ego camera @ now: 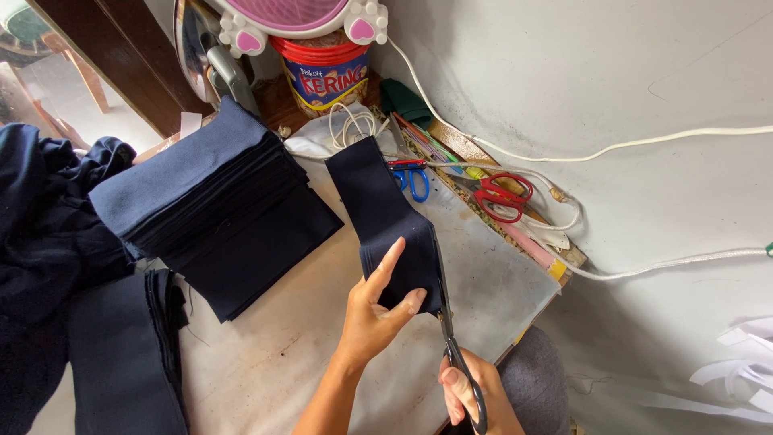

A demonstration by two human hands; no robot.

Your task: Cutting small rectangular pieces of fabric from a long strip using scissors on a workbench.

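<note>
While left hand grips fabric strip, scissors at edge.

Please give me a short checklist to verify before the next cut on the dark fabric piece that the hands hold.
1. Left hand grips the dark fabric strip: ok.
2. Right hand has its grip in the black scissors handles: ok.
3. Blades lie along the strip's right edge: ok.
4. Left fingertips away from the blades: not ok, they are close.
5. How far the blades are open: cannot tell.
6. Stack of cut pieces apart from the cutting line: ok.
</note>
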